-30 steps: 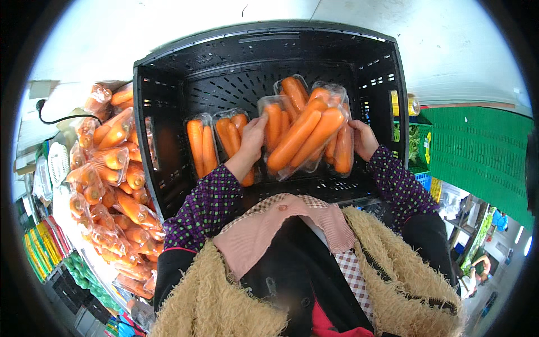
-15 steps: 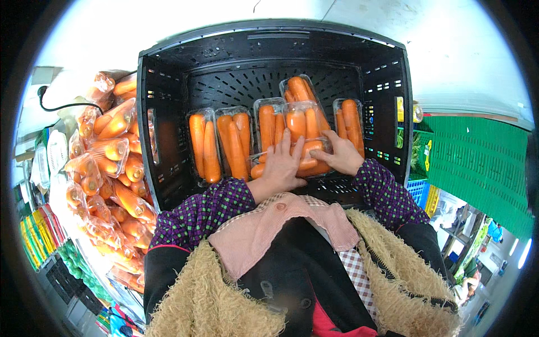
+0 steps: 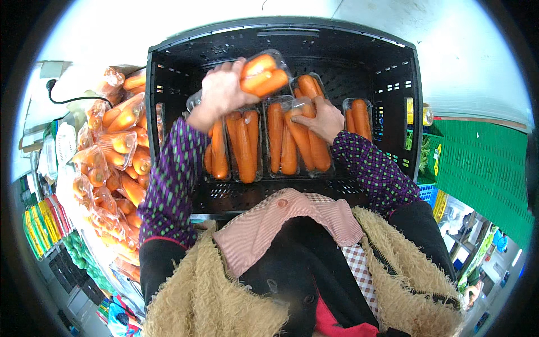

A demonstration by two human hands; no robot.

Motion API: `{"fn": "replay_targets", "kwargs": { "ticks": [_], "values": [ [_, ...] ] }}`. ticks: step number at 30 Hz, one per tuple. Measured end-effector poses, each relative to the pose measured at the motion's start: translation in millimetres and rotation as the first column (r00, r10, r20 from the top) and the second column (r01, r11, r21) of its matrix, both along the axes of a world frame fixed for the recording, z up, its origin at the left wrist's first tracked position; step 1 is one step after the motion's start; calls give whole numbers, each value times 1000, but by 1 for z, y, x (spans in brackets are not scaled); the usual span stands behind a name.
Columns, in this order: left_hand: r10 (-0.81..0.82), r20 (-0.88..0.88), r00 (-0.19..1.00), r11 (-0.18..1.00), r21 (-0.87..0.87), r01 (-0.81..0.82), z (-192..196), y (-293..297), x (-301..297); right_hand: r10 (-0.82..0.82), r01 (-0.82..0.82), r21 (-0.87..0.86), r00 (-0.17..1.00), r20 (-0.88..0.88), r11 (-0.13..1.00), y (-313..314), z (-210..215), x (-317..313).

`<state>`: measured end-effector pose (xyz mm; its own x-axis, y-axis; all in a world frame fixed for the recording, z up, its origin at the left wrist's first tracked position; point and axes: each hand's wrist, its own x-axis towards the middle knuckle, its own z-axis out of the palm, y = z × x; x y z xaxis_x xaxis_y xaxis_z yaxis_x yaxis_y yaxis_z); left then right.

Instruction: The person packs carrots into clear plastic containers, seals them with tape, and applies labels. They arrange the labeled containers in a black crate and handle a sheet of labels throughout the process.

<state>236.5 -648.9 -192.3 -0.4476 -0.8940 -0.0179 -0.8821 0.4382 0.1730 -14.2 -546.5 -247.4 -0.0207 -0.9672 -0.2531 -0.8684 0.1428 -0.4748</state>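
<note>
Above the left half of the black crate, toward its far edge, 1 carrot pack is held tilted by the left hand, the grip closed around the plastic. Nearer the near edge and right of the middle, a second pack is touched by the right hand; the thumb is spread from the fingers, but whether that pack is clamped cannot be told.

Each pack is likely to be fairly heavy for its size and stiff along its length, being filled with thick carrots. The smooth plastic can be expected to be slippery, and probably is easily dented by hard fingertips. A pack is best taken across its middle, by the 2 long sides, rather than by pinched plastic at an end.

The held pack is clear and glossy, with blunt, bright orange carrots pressed side by side; at least 2 are seen. Along the near edge, more packs are laid with their lengths pointing toward the far edge.
</note>
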Motion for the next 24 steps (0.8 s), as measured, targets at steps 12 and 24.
{"fn": "replay_targets", "kwargs": {
  "ticks": [12,24],
  "values": [
    [-135,-431,892,991,-63,119,-89,11,-77,-239,341,-15,690,683,940,-2,52,-86],
    [-169,-572,803,874,289,390,-164,44,-147,-218,675,224,-95,971,703,-35,36,-120]
  ]
}}
